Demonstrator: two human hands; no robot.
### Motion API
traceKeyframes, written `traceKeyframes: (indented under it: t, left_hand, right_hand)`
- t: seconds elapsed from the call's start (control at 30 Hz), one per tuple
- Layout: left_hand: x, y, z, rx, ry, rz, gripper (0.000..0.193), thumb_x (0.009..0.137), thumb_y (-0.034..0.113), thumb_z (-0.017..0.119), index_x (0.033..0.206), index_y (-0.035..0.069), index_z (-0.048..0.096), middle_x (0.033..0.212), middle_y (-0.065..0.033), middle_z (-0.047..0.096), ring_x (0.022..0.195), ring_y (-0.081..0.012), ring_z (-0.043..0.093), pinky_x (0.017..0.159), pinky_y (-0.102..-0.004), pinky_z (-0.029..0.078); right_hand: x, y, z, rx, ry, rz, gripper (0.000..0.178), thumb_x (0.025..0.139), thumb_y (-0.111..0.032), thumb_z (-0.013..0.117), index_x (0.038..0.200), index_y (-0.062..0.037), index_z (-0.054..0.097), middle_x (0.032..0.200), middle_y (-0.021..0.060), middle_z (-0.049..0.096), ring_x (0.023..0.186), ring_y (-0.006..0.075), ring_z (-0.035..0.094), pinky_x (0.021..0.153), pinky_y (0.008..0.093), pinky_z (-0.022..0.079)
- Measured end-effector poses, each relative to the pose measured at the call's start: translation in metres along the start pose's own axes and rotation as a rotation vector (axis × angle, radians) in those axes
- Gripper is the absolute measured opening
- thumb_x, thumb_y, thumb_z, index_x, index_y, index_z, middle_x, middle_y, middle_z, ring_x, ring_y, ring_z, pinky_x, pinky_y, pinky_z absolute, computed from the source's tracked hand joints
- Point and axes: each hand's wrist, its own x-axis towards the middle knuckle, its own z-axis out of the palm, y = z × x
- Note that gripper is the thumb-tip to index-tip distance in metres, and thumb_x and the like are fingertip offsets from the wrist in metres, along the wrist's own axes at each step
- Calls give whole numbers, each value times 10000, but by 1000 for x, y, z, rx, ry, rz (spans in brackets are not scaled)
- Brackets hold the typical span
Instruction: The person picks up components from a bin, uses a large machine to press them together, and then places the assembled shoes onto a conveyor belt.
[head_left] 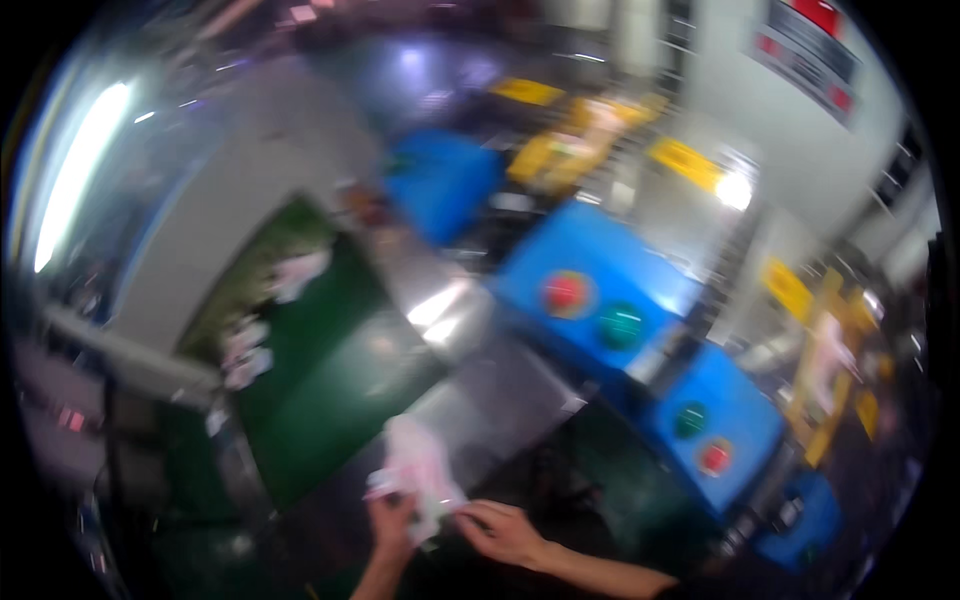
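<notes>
A limp white-and-pink cloth piece (418, 462) hangs between my hands near the lower middle, at the edge of a metal plate. Blur hides its exact kind. My left hand (392, 522) is closed on its lower left side, fingers bent around the edge. On the other side, my right hand (500, 532) pinches its lower right corner between thumb and fingers.
Beyond my left hand runs a green belt (330, 370) with several pale pink-and-white pieces (245, 352) on it. To the right stand blue machine housings (600, 260) with a red button (566, 294) and a green button (620, 325). Yellow machine parts (565, 150) lie behind.
</notes>
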Motion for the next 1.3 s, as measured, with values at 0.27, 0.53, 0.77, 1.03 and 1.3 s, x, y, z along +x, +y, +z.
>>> traceKeyframes:
  t: [0.27,0.53,0.77,1.03,1.3]
  left_hand:
    - [144,-153,-34,118,-96,337,1000,688,219,811,1410,-30,166,1282,-219,471,1196,-312,467,985,-379,397]
    - [261,-46,-184,430,63,387,617,793,180,640,1299,-67,387,1347,-274,398,1252,-412,387,1041,-437,342]
    - [409,-81,-366,990,403,461,666,787,309,622,1288,-65,392,1370,-244,366,1281,-395,330,1073,-535,197]
    - [403,-51,-401,799,406,502,449,768,95,571,1193,-29,498,1309,-187,480,1223,-343,446,1048,-521,268]
    - [428,0,-470,852,492,554,494,808,219,594,1218,-28,474,1333,-192,457,1245,-340,429,1074,-478,266]
  right_hand:
    - [61,-27,86,-292,-382,306,282,894,-170,575,1127,-11,591,985,86,658,856,156,607,761,313,482]
    - [188,16,180,-349,-210,484,208,820,-114,660,1003,-18,643,925,90,681,853,184,665,775,294,521]
    - [533,104,333,-778,-676,-58,834,738,-375,740,1349,40,352,1367,243,413,1267,370,412,1030,429,374]
    - [776,145,451,-1740,-904,-224,510,616,-451,794,831,-3,677,963,207,659,940,339,626,835,392,500]
    - [491,-25,415,-895,-377,-3,619,675,-411,751,1116,-27,548,1044,156,633,971,252,610,822,368,490]
